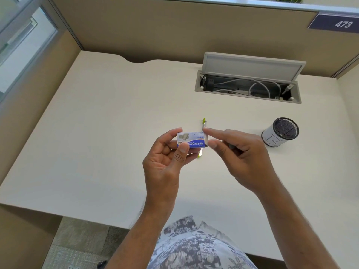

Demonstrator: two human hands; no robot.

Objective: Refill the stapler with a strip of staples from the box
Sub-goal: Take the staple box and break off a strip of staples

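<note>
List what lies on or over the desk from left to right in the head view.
Left hand → staple box → right hand → mesh cup. The green stapler behind the box overlaps it, so it is left out.

Illumination: bright, even, diffuse. Worktop (97,133) near-white, no glare hotspots. Shadows soft, faint: pale patch under hands (194,158), darker band under worktop front edge at 7 o'clock. Window (23,55) at 10 o'clock washed out. Wide-angle distortion: partition lines (174,32) bow at 12 o'clock, edges stretch toward corners. Centre sharp; periphery slightly soft. Fingertips mildly blurred.
</note>
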